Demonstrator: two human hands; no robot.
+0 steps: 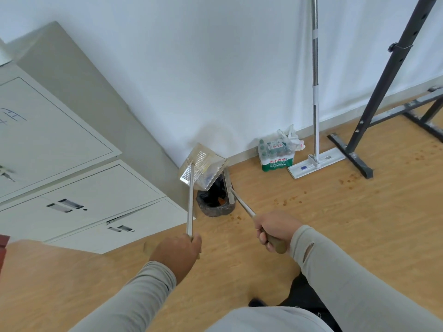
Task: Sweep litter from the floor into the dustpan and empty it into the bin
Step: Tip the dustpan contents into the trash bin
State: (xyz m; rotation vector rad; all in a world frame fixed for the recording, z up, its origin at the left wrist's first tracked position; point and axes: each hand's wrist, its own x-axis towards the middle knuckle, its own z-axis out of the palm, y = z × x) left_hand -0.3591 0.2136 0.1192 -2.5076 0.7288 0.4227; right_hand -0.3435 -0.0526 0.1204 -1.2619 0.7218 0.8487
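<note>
Clear plastic dustpan (203, 167), shiny metal handle (190, 207), seemingly wood-laminate floor (335, 224).

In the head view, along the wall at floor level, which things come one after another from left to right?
Filing cabinet → bin with the dustpan tipped above it → pack of water bottles → flat mop → black metal stand.

Clear dustpan (203, 165), seemingly black-lined bin (214, 203), wood-grain floor (335, 224).

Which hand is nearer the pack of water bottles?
Right. The right hand lies below the pack of water bottles, gripping the broom handle; the left hand is farther down-left.
</note>
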